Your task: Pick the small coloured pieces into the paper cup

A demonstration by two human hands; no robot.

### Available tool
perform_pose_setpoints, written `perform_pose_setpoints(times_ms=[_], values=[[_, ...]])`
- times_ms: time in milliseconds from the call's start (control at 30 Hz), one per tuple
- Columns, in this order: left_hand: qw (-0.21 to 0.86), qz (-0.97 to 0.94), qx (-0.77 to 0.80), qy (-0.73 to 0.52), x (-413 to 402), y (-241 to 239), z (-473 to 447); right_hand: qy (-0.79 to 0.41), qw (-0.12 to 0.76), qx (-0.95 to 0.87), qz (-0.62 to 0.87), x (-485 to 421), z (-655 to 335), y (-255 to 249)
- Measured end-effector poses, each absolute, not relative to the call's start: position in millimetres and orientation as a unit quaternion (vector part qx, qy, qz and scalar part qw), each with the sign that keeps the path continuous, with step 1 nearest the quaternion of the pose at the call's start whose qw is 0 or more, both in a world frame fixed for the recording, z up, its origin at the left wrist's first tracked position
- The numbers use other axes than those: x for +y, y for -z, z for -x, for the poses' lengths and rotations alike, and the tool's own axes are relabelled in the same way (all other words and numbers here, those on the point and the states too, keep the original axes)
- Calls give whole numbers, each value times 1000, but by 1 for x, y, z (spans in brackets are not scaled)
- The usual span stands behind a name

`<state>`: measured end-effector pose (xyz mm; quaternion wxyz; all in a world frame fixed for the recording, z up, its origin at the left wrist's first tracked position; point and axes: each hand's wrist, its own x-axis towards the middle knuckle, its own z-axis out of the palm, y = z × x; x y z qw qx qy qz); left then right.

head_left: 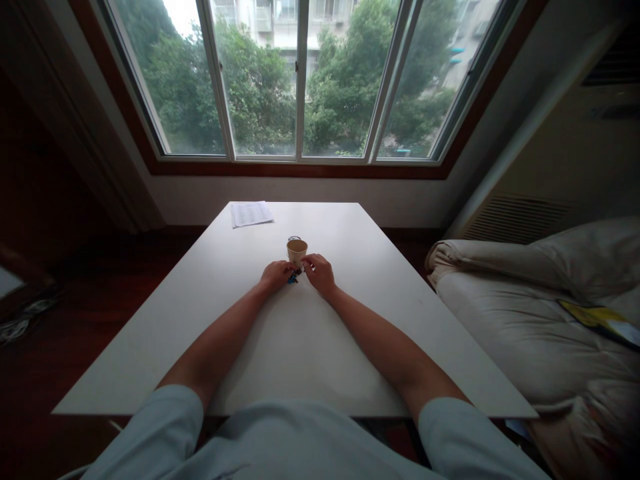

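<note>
My left hand and my right hand rest close together on the white table, just in front of a small tan paper cup. Between the two hands lies a small blue and dark object, too small to name. The fingers of both hands are curled and pinched toward it. A thin dark loop shows behind the cup.
A sheet of printed paper lies at the table's far left edge. A wide window fills the wall beyond. A cream sofa with a yellow item stands to the right. The dark wooden floor lies to the left.
</note>
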<state>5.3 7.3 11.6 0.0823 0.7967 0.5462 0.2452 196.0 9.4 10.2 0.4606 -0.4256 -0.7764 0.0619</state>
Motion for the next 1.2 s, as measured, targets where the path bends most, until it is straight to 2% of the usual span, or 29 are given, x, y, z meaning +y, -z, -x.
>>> perform_pose_setpoints(times_ms=[300, 533, 900, 1200], values=[[91, -759, 597, -243, 5, -16, -4, -88, 298, -822, 477, 16, -196, -3], [86, -748, 615, -236, 4, -17, -5, -80, 230, -842, 482, 10, -195, -9], [89, -742, 629, -216, 3, -20, -6, -81, 225, -854, 463, 13, -196, -6], [94, -734, 634, -225, 4, -18, -5, -58, 235, -815, 527, 13, -196, -5]])
